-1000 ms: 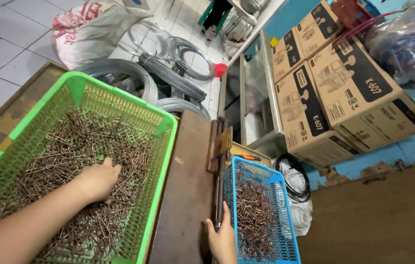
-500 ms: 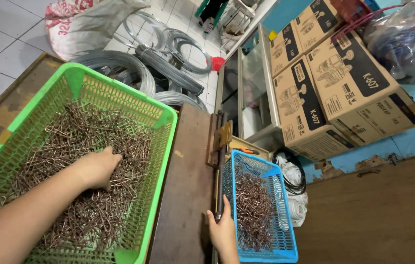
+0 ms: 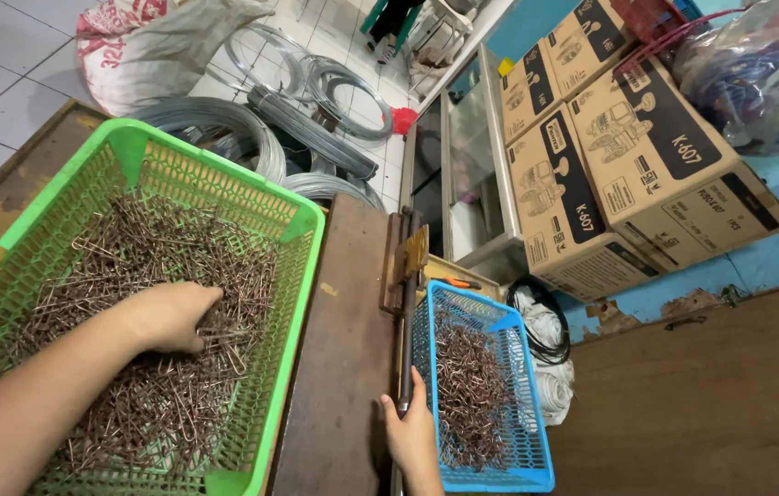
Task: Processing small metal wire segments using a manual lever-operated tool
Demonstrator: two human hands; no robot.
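White floor tiles [image 3: 4, 64] run along the far side, where coils of grey wire [image 3: 252, 138] and a printed sack [image 3: 146, 55] lie beside a worn wooden workbench [image 3: 344, 349]. On the bench's left part sits a large green plastic basket [image 3: 293, 303], filled with a loose bed of bent brown wire clips [image 3: 160, 276]. The left hand [image 3: 169, 317] is sunk into the middle of that pile, fingers curled down around a bunch of clips; how tightly it grips cannot be told. Off the bench's right edge stands a smaller blue plastic basket [image 3: 518, 386], holding a narrower heap of the same brown clips [image 3: 468, 395] down its length. The right hand [image 3: 411, 432] rests at the near left rim of the blue basket, fingers half closed against a dark metal bar [image 3: 405, 331] that runs along the bench's edge. Farther right, stacked cardboard boxes [image 3: 628, 174] stand against a blue wall, with a full clear plastic bag [image 3: 757, 73] on top.
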